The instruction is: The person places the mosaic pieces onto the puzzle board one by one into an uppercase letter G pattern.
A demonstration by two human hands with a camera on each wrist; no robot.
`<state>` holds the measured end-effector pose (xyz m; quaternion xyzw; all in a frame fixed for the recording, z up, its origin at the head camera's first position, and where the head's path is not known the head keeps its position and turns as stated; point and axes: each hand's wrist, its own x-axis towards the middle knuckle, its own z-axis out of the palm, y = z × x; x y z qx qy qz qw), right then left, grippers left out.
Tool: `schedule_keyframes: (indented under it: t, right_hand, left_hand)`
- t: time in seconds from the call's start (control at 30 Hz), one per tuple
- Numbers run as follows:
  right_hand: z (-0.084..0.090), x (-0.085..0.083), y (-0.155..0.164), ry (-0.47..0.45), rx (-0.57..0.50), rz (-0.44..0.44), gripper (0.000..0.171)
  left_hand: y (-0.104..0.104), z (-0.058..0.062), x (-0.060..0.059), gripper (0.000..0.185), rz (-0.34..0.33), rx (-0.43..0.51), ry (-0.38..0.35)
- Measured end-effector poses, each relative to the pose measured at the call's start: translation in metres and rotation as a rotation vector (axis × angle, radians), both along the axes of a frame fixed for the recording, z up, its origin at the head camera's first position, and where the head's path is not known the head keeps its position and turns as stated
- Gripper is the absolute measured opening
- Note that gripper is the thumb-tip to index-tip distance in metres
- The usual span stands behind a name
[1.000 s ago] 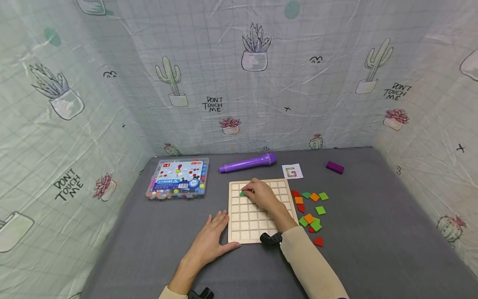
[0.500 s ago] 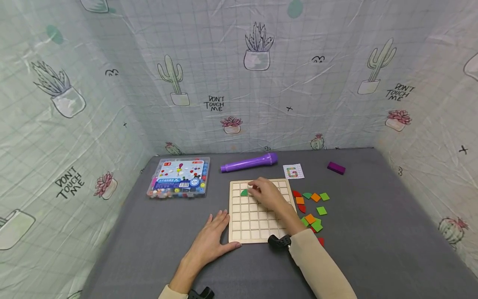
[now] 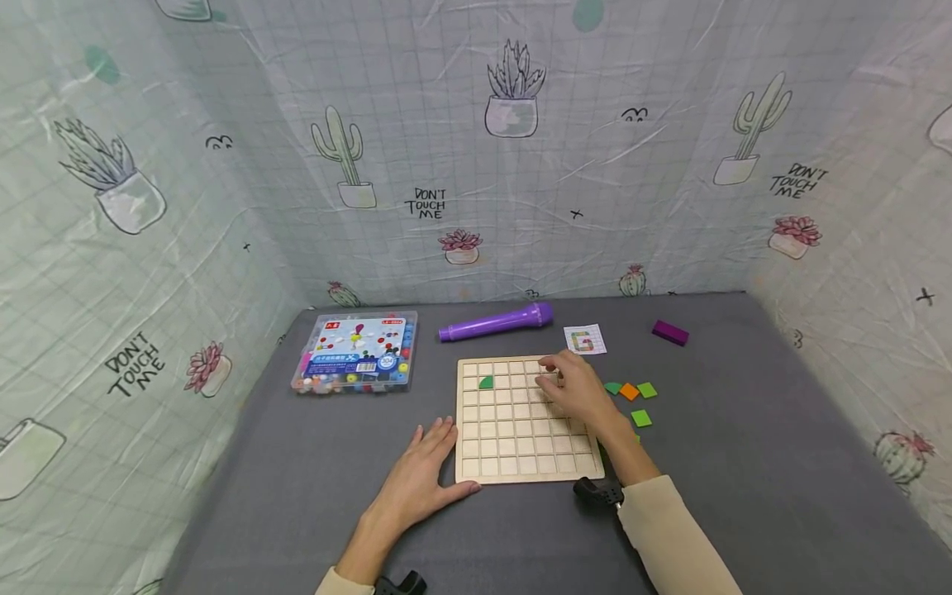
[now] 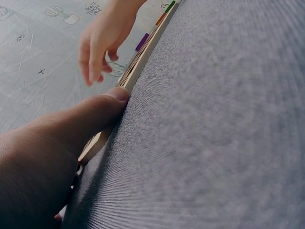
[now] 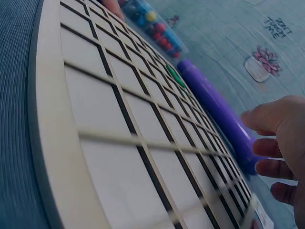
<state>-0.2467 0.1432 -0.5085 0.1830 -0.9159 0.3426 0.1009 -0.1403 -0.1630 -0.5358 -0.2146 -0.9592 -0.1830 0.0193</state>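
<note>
A square wooden grid board (image 3: pixel 513 446) lies flat on the table with a green quarter-round tile (image 3: pixel 486 383) in one of its upper-left cells. My left hand (image 3: pixel 416 479) rests spread at the board's lower-left corner, its fingertips at the left edge and its thumb along the near edge. Over the board's upper right, my right hand (image 3: pixel 583 392) hovers with loosely bent fingers and nothing between them. In the right wrist view those fingers (image 5: pixel 271 148) hang apart from the grid. Right of the board lie an orange tile (image 3: pixel 629 392) and a light green tile (image 3: pixel 641 418); my right forearm hides others.
Behind the board sit a purple microphone-shaped tube (image 3: pixel 494 322) and a small printed pattern card (image 3: pixel 584 340). A clear box of coloured beads (image 3: pixel 355 354) stands at the left. A dark purple block (image 3: pixel 670 333) lies at the back right.
My right hand has let go of the green tile, which stays in its cell, and has moved right across the board toward the loose tiles. My left hand has stayed put.
</note>
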Motion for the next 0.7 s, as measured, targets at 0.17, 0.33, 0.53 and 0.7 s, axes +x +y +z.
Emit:
schedule_keyframes:
  t: [0.17,0.33,0.53,0.7]
  right_hand:
    - [0.001,0.007,0.031,0.000,0.035,-0.074,0.038]
    - [0.005,0.015,0.059,-0.027,0.041,-0.145,0.039]
    - [0.000,0.021,0.087,-0.060,0.016,-0.208,0.041]
    - [-0.004,0.025,0.107,-0.062,0.041,-0.257,0.040]
  left_hand:
    - [0.001,-0.001,0.000,0.097,-0.002,0.008,0.009]
    - [0.001,-0.001,-0.001,0.096,-0.006,0.003,0.022]
    - [0.000,0.001,0.000,0.096,-0.002,-0.001,-0.001]
    - [0.001,0.000,0.001,0.096,-0.002,0.006,-0.008]
